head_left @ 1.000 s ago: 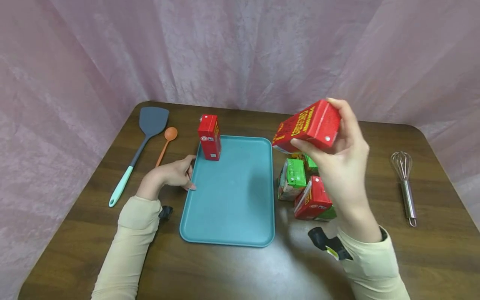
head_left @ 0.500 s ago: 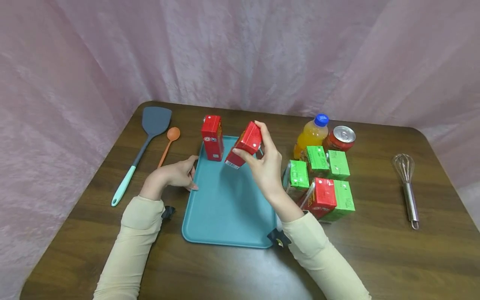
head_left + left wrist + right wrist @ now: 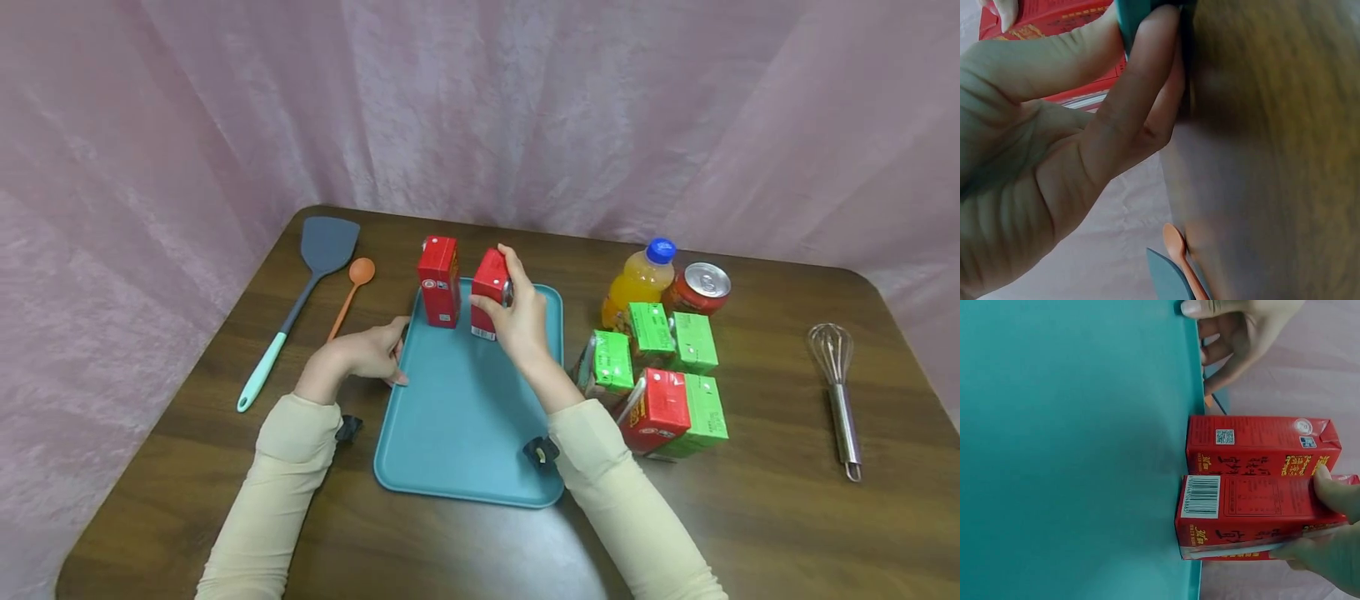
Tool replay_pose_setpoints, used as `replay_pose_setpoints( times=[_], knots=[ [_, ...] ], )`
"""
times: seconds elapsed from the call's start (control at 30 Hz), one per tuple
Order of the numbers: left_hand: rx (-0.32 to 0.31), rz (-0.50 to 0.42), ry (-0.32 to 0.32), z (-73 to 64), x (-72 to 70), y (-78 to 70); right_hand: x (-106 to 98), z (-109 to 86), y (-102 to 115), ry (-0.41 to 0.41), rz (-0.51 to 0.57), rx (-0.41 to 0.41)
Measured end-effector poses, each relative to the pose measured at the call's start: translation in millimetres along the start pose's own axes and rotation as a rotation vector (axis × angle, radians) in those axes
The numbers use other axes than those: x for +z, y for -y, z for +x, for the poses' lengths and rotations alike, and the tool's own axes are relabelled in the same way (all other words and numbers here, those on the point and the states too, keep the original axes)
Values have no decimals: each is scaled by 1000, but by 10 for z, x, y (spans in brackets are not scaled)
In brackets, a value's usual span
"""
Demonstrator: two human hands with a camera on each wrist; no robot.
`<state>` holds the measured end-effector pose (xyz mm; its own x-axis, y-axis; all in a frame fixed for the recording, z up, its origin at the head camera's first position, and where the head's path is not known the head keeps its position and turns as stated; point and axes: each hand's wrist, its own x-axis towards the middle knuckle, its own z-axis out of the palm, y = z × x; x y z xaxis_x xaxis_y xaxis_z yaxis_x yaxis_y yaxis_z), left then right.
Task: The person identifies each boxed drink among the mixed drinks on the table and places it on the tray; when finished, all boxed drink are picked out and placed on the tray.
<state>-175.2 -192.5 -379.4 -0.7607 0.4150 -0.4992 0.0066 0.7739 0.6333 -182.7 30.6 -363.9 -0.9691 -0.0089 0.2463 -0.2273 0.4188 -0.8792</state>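
Note:
My left hand (image 3: 366, 353) pinches the left rim of the blue-green tray (image 3: 461, 442). In the left wrist view the thumb and fingers close on the tray's edge (image 3: 1130, 24). My right hand (image 3: 527, 325) holds a red drink carton (image 3: 488, 283) by its upper part, nearly upright over the far part of the tray. Whether its base touches the tray I cannot tell. To its left a second red carton (image 3: 441, 287) stands upright in the far left corner. The right wrist view has the held carton (image 3: 1254, 503) close beside the standing carton (image 3: 1250, 440).
Right of the tray stand several green cartons (image 3: 612, 360), a red carton (image 3: 655, 408), an orange drink bottle (image 3: 636, 279) and a red can (image 3: 699, 289). A whisk (image 3: 838, 392) lies far right. On the left lie a spatula (image 3: 328, 243) and an orange spoon (image 3: 362, 271).
My right hand has carried the red carton leftward from above the drinks group to the tray, lowering and uprighting it. My left hand stays at the tray's rim. The head view has shifted slightly.

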Motion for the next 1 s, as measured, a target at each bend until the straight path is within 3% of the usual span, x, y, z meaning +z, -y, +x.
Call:
replay_pose_setpoints(
  times=[0.2,0.37,0.5,0.63,0.8,1.0],
  knots=[
    [-9,-7,5,15,15,-41,-34,111,-41,115,-19,13],
    [-15,-4,-9,15,1,-45,-52,177,-61,166,-34,14],
    [-29,-12,-11,6,-3,-23,-43,155,-66,170,-46,-5],
    [-22,-22,-9,11,-2,-4,-104,76,6,123,-49,-21],
    [-7,-6,-6,26,-5,13,-327,-106,263,116,-43,-26],
    [16,1,-3,28,-9,12,-735,-359,579,196,133,-55]
  ],
)
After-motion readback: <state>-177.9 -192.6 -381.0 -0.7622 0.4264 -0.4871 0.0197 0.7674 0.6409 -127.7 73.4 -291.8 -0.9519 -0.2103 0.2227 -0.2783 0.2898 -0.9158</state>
